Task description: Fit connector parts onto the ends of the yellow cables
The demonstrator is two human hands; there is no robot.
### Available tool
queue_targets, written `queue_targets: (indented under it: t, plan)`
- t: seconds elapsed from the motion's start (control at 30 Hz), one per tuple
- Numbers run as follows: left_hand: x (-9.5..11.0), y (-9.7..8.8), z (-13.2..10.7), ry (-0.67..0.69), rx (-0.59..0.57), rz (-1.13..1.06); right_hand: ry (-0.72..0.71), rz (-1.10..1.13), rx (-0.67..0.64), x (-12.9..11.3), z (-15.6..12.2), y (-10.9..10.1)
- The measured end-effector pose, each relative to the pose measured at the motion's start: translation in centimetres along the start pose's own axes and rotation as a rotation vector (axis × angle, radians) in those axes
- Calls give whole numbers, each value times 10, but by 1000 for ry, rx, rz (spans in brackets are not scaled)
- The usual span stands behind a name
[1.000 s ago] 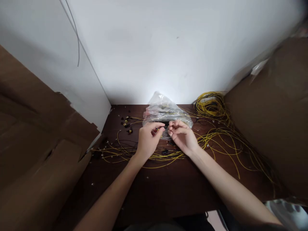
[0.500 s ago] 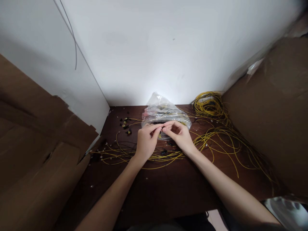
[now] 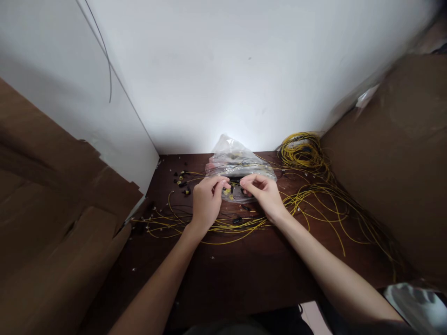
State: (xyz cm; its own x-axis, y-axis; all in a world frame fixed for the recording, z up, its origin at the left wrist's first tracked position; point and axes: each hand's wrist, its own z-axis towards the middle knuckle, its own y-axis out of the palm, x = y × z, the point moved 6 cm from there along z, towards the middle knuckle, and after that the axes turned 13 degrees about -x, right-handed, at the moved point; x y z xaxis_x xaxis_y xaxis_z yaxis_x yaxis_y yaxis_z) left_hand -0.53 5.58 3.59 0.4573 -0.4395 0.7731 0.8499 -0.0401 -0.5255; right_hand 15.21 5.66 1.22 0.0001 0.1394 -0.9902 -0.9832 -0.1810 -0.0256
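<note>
Over the front of a clear plastic bag (image 3: 235, 158), my left hand (image 3: 207, 197) and my right hand (image 3: 263, 195) face each other with a small gap between the fingertips. Both are closed in a pinch, thumb against forefinger. Whatever the fingers hold is too small or hidden to name. Small yellow and black connectors (image 3: 228, 191) show in the bag's mouth, between and below the hands. Beneath my wrists runs a bundle of thin yellow wires (image 3: 226, 229), with a black connector (image 3: 237, 220) lying on it.
Several yellow-and-black connectors (image 3: 181, 178) lie on the dark brown table (image 3: 240, 274) at the left. A coil of yellow wire (image 3: 301, 151) sits at the back right. Cardboard panels (image 3: 52, 209) flank the left and right, and a white wall (image 3: 237, 83) stands behind.
My hands were touching at the fingertips and have moved apart, the left one to the left and the right one slightly to the right. The bag and wires have stayed in place.
</note>
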Motion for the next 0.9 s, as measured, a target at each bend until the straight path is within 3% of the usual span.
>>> queue_targets:
  t: [0.17,0.33,0.57,0.9]
  plan:
    - [-6,2,3,-57,-13,-139,57,195,43,9,2,-5]
    - [-10,12,4,-58,-83,-318,105,285,-22,13,2,3]
    - [-2,12,1,-4,-109,-176,242,283,-105,14,-3,13]
    - [-5,9,4,-13,-55,-237,235,231,-127,11,-3,15]
